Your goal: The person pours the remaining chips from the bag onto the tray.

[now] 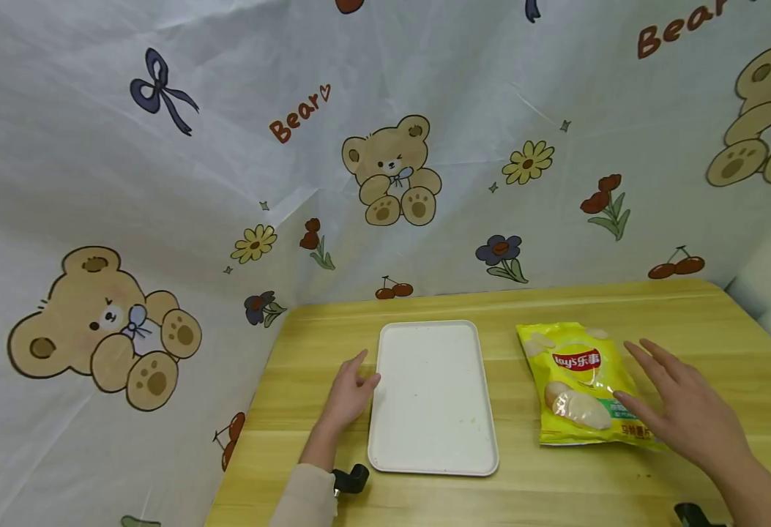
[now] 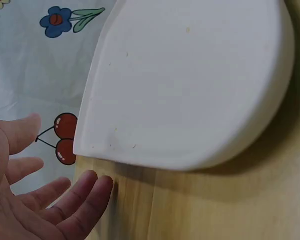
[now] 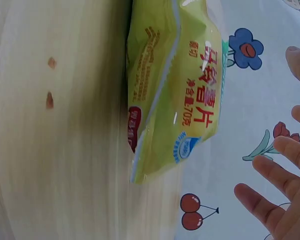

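A white rectangular tray [image 1: 433, 399] lies on the wooden table, with a few small crumbs on its surface. Beside its left edge is my left hand [image 1: 348, 391], fingers extended and holding nothing; the left wrist view shows the spread fingers [image 2: 82, 195] close to the tray's rim [image 2: 140, 162]. To the right of the tray lies a yellow bag of Lay's potato chips [image 1: 579, 388], puffed up and sealed. My right hand [image 1: 688, 402] is spread at the bag's right side, overlapping its lower right corner in the head view. In the right wrist view its fingers [image 3: 274, 175] are apart from the bag [image 3: 184, 90].
The wooden table [image 1: 332, 337] ends at a back edge against a pale cloth [image 1: 457, 73] printed with bears, flowers and cherries. Black wrist mounts [image 1: 352, 479] show near the hands. Two small brown marks [image 3: 50, 100] lie on the tabletop near the bag.
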A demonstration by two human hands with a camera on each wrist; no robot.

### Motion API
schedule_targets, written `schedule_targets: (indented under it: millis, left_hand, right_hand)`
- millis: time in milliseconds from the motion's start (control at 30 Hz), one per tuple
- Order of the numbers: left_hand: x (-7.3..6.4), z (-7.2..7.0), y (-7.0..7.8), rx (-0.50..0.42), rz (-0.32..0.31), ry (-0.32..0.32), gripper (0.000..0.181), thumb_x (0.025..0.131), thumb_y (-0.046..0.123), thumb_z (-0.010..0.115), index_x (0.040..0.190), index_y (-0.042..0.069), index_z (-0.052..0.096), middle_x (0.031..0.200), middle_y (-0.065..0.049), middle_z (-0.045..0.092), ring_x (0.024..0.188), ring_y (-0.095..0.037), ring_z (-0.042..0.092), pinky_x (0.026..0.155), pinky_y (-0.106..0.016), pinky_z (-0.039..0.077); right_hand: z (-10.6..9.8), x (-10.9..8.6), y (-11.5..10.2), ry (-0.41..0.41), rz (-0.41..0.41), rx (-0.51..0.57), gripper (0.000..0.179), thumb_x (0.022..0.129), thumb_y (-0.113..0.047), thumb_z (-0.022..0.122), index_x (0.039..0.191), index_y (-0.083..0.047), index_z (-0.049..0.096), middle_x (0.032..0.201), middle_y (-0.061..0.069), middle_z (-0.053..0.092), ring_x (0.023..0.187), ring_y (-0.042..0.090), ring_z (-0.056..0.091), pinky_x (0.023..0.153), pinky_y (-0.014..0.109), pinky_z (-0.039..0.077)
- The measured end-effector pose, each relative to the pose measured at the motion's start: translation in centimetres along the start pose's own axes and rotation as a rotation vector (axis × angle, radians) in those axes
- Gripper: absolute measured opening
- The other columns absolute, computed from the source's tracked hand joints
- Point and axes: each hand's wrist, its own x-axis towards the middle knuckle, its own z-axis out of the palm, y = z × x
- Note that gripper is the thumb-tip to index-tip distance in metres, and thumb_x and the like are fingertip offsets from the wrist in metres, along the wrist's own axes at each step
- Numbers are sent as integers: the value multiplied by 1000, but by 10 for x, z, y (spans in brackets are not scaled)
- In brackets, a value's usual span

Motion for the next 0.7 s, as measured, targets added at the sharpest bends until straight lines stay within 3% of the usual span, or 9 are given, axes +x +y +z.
schedule_targets:
  millis: [133, 267, 467, 700]
  left_hand:
    - [2, 4, -5, -135, -40, -19, 59, 100, 18, 61, 154, 9, 37, 146, -23, 47, 113, -39, 64, 61, -31, 59]
    - [5, 9, -10, -206, -66, -13, 55, 99, 13, 61, 150, 7, 44, 137, -21, 56, 103, -31, 68, 58, -29, 58]
    - [8, 16, -14, -239, -53, 18, 47, 96, 4, 64, 142, 1, 54, 125, -21, 62, 80, -15, 66, 53, -28, 56]
    - [7, 20, -18, -228, -75, 64, 41, 92, -1, 67, 133, 4, 64, 126, -21, 64, 76, -14, 65, 55, -26, 55]
  right_hand:
    - [0, -1, -6, -8, 6, 8, 94, 86, -47, 74, 161, -22, 23, 159, 23, 31, 118, 53, 44, 83, 74, 41]
    - [1, -4, -9, -2, 2, 10, 94, 85, -46, 75, 160, -22, 24, 158, 22, 32, 119, 52, 44, 84, 74, 40]
    - [7, -9, -16, 16, -33, 20, 91, 85, -44, 76, 159, -21, 29, 156, 20, 37, 120, 50, 46, 86, 71, 41]
    - [21, -15, -32, 38, -103, 17, 91, 81, -48, 78, 157, -22, 36, 152, 18, 42, 123, 46, 45, 94, 63, 39]
